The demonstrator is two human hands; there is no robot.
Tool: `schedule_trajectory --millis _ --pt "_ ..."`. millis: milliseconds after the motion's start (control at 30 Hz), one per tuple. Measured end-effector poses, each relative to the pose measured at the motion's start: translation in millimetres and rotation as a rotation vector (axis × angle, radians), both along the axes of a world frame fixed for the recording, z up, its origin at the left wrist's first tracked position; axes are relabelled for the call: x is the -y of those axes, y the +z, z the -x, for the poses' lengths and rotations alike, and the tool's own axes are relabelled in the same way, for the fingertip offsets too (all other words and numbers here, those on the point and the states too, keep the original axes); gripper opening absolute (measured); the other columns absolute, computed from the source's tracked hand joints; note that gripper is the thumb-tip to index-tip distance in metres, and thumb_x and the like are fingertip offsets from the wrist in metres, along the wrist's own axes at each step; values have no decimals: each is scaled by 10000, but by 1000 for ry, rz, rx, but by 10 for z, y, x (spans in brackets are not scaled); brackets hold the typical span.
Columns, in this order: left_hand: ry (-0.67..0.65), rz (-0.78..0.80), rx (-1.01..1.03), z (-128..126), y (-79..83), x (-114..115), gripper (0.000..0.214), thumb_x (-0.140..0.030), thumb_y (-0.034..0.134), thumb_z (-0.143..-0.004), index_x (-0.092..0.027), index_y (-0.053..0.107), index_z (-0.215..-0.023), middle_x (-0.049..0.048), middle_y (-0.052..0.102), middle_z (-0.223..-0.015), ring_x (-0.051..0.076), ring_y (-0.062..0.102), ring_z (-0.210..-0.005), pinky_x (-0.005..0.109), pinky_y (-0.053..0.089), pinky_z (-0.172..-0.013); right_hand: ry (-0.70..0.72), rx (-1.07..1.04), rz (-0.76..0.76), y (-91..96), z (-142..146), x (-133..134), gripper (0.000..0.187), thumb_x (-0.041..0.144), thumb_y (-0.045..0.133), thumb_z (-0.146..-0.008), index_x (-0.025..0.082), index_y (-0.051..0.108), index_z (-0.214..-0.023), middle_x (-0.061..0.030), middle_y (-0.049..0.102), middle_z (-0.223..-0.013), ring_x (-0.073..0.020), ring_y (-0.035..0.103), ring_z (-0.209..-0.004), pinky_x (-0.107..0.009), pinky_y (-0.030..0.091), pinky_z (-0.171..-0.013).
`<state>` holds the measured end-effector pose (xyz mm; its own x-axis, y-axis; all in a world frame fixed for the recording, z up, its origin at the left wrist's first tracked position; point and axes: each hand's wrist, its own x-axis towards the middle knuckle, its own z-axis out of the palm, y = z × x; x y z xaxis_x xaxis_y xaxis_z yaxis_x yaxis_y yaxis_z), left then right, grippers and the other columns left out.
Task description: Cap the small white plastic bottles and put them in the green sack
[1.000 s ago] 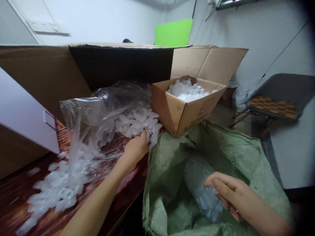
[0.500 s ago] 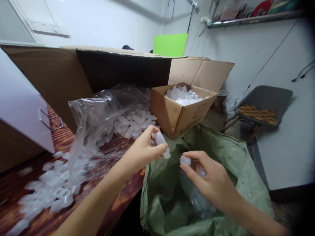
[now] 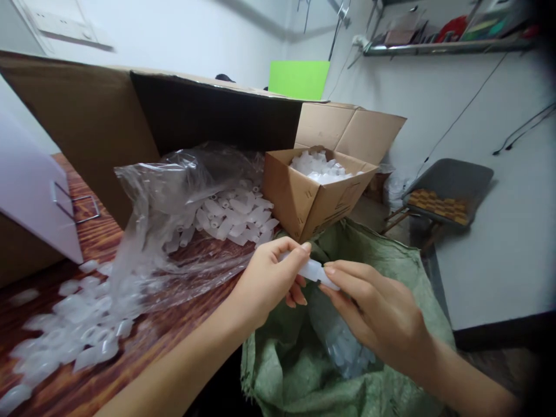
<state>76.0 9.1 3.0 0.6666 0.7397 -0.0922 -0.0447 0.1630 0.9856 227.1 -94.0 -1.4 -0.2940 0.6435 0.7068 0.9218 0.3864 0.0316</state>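
My left hand is closed on a small translucent plastic bottle, held level above the green woven sack. My right hand pinches the bottle's right end, where a small cap meets it. Both hands hover over the sack's mouth, inside which lie more clear bottles. To the left, a clear plastic bag spills a pile of the same bottles onto the wooden table.
A small cardboard box filled with white plastic pieces stands at the table's corner. A big open carton lies behind the bag. Loose caps are scattered front left. A white drawer unit stands at left, a grey chair at right.
My left hand lifted a bottle from the pile and carried it over the sack. My right hand rose out of the sack with a cap and met the bottle's end.
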Motion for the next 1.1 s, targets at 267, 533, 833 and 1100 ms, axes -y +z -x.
schedule_trajectory --millis 267,533,833,1100 --pt "197 -360 -137 23 20 78 253 -368 567 -823 -180 528 -658 -67 436 -451 64 414 -358 154 297 -362 -8 -97 115 -54 -83 60 521 581 426 -955 186 459 -1293 43 566 -611 -125 534 -484 -242 427 -495" --pt "171 -490 -179 51 80 149 267 -348 556 -819 -168 535 -622 -54 425 -489 67 384 -462 167 273 -447 28 10 145 -285 -219 273 608 416 481 -980 208 217 -1486 63 514 -622 -131 492 -473 -238 417 -477" --pt "159 -301 -173 -39 -87 99 256 -370 540 -826 -184 500 -653 -74 405 -453 63 368 -356 162 264 -352 -31 8 165 -116 -187 113 402 473 479 -971 150 509 -1208 15 583 -686 -135 568 -555 -247 418 -538" --pt "195 -454 -14 -116 -213 241 263 -435 489 -942 -188 560 -884 -11 593 -684 119 601 -576 200 483 -516 -74 -285 319 -123 8 94 187 269 388 -1006 215 497 -864 93 453 -539 -72 460 -388 -192 337 -418"
